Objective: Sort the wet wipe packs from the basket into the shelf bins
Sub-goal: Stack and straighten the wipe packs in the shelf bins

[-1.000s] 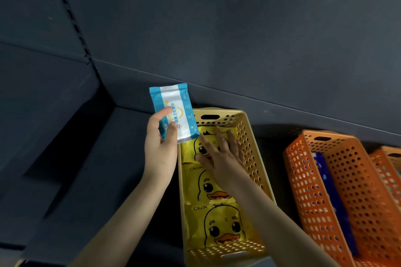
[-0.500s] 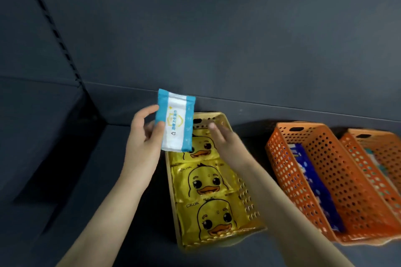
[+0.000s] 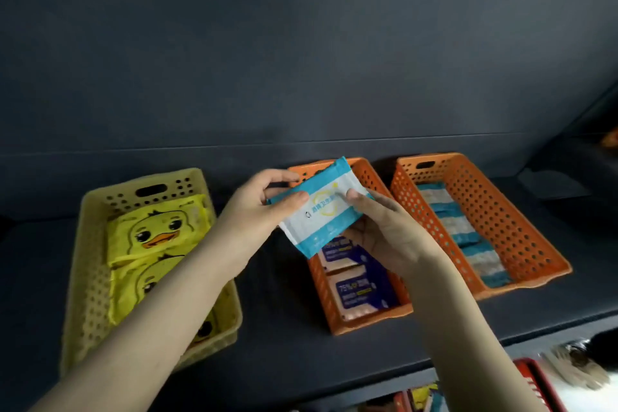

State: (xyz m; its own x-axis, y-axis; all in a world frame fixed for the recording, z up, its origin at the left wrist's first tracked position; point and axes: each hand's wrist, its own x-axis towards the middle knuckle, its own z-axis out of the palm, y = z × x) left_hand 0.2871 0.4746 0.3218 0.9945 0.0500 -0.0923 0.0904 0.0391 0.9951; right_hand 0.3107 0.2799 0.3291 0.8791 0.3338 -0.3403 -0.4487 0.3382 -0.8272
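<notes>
Left hand (image 3: 254, 211) and right hand (image 3: 391, 234) both pinch a glossy blue-and-white wet wipe pack (image 3: 321, 214) above the middle orange perforated bin (image 3: 368, 319), where the blue packs (image 3: 354, 291) read "75%". At the shelf's (image 3: 284, 344) left, a yellow perforated bin (image 3: 90, 278) holds duck-printed packs (image 3: 157, 231).

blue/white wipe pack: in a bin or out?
Out. Left hand and right hand hold the blue-white pack in the air over the middle orange bin.
</notes>
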